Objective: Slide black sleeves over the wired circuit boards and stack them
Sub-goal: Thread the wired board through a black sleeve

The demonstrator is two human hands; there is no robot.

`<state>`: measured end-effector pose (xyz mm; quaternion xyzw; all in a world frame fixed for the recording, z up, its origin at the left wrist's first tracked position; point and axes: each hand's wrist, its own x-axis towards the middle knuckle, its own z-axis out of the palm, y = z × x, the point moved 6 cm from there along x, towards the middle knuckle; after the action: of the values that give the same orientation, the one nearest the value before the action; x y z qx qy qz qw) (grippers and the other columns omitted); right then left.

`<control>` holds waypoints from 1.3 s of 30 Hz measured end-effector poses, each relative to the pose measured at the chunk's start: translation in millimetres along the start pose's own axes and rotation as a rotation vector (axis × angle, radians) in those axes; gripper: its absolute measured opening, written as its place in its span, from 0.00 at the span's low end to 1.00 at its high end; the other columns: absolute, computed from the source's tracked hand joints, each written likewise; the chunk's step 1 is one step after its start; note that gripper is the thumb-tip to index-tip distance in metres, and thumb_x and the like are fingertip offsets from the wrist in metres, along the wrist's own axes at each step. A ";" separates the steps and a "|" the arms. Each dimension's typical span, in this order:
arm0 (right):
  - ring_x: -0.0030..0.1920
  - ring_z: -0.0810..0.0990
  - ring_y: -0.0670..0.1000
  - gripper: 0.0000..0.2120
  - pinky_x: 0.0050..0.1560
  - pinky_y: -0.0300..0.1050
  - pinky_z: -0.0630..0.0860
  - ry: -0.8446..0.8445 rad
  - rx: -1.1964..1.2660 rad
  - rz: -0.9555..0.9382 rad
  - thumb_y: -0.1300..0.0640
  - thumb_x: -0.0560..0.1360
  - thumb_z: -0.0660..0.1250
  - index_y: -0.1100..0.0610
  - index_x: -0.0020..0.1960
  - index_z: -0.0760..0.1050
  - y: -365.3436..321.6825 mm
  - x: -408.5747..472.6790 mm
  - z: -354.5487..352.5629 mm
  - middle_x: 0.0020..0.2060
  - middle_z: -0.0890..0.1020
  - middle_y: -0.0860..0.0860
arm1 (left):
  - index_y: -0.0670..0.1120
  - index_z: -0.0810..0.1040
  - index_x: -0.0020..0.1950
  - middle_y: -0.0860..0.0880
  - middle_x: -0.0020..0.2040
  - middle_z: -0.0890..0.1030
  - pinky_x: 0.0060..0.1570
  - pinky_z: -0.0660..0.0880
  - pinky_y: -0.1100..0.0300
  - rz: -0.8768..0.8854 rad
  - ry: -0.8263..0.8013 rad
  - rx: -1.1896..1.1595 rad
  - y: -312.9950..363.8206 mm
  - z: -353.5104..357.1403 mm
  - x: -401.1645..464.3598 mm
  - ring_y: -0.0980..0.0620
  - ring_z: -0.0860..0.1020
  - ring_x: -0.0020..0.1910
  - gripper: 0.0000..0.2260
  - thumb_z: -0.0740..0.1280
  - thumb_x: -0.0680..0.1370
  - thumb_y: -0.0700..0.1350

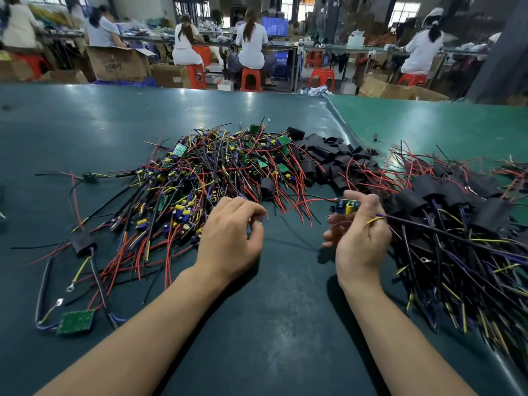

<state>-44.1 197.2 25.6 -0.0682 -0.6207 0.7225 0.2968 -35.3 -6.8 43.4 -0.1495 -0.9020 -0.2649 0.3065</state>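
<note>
Two bare hands over the green surface (285,324), right hand (361,238) grip pinching a wired circuit board (346,206), left hand (231,235) grip pinching red wire ends (258,220), loose black sleeves (328,161) at one o'clock.

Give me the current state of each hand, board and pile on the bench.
Right hand: holds a bare circuit board, unsleeved.
Left hand: fingers curled, pinching red wire ends.
Unsleeved boards pile: tangled, centre.
Loose black sleeves: heaped behind.
Sleeved boards stack: piled at right.
</note>
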 end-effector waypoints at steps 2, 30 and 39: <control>0.24 0.76 0.46 0.14 0.21 0.39 0.73 0.040 0.003 -0.051 0.48 0.85 0.50 0.48 0.55 0.74 -3.5 2.7 -3.5 0.34 0.79 0.53 | 0.39 0.81 0.53 0.44 0.48 0.81 0.54 0.72 0.51 0.002 -0.061 0.089 2.4 9.3 3.1 0.42 0.76 0.50 0.09 0.68 0.73 0.36; 0.26 0.76 0.43 0.12 0.22 0.37 0.73 0.009 0.142 0.001 0.52 0.85 0.53 0.49 0.52 0.75 -2.5 8.7 -3.2 0.38 0.76 0.52 | 0.47 0.80 0.57 0.49 0.57 0.81 0.63 0.69 0.60 0.007 -0.427 -0.099 2.1 -0.9 -29.5 0.52 0.75 0.60 0.13 0.66 0.72 0.42; 0.28 0.79 0.49 0.05 0.26 0.39 0.75 -0.244 0.187 0.155 0.64 0.77 0.69 0.55 0.47 0.78 0.6 -3.1 4.7 0.33 0.80 0.52 | 0.46 0.83 0.50 0.53 0.46 0.84 0.52 0.76 0.56 -0.028 -0.280 -0.156 -4.7 -10.2 -17.1 0.54 0.81 0.47 0.07 0.72 0.72 0.41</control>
<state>-44.1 191.6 25.2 0.0003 -0.5751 0.8007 0.1679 -19.4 -18.3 37.6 -0.1956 -0.9146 -0.3148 0.1618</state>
